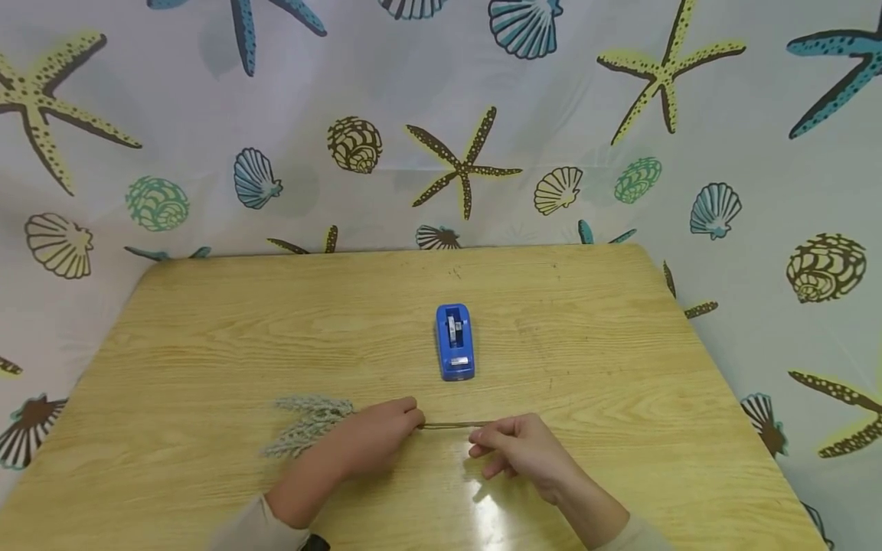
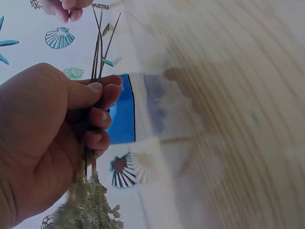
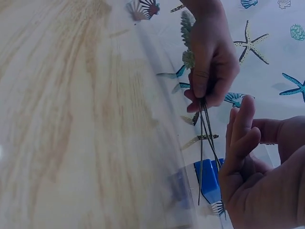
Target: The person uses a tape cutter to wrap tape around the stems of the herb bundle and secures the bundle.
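My left hand grips a small bundle of thin stems, thumb against curled fingers. Grey-green flower heads stick out on the left side of that hand. The bare stems run out the other side and spread slightly at their ends. My right hand is beside the stem ends, thumb and forefinger close together, the other fingers bent. I cannot tell whether a thin piece lies between its fingertips. Beyond the hands stands a blue tape dispenser, a small roll in its well.
The wood-grain table reaches back to a white cloth printed with shells and starfish, which hangs behind and at both sides. Light glares off the tabletop in front of the right hand. A dark band shows at the left sleeve.
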Demonstrator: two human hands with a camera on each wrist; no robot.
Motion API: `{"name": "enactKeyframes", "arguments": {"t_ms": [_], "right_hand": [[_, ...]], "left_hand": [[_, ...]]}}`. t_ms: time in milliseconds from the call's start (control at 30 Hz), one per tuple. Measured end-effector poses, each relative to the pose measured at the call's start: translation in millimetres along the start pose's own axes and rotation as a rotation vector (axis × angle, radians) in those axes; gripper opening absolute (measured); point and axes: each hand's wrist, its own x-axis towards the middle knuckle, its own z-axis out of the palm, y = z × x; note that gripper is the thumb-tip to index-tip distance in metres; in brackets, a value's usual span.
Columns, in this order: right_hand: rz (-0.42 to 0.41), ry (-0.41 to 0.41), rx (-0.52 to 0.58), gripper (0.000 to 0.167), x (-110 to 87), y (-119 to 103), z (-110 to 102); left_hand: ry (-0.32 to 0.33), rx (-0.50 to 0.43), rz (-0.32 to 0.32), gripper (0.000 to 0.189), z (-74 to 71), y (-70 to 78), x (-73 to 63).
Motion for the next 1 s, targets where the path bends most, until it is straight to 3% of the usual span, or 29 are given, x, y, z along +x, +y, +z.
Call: {"name": "enactKeyframes", "arguments": {"t_ms": [200, 433, 600, 800, 1000], "right_hand": [[-0.009, 0.013, 0.016, 0.034, 1.0, 5.1, 2.8], [-0.003, 0.016, 0.023, 0.032, 1.3, 6.6, 4.2], [-0.015, 0.012, 0.029, 0.032, 2.3, 8.9, 3.9], [-0.022, 0.024, 0.024, 0.032, 4.5, 13.2, 5.3], [-0.057, 0.034, -0.001, 0.028, 4.6, 14.8, 6.5]], "left_hand": [[0.069, -0.021, 0.026, 0.017, 5.0, 11.5, 16.7], [0.145, -0.042, 0.032, 0.018, 11.4, 18.3, 25.9], [0.170, -0.057, 0.019, 0.021, 15.9, 20.8, 29.4], [0.193, -0.090, -0.022, 0.037, 21.3, 21.5, 37.5], [0.185, -0.102, -0.031, 0.040, 24.3, 20.6, 41.7]]}}
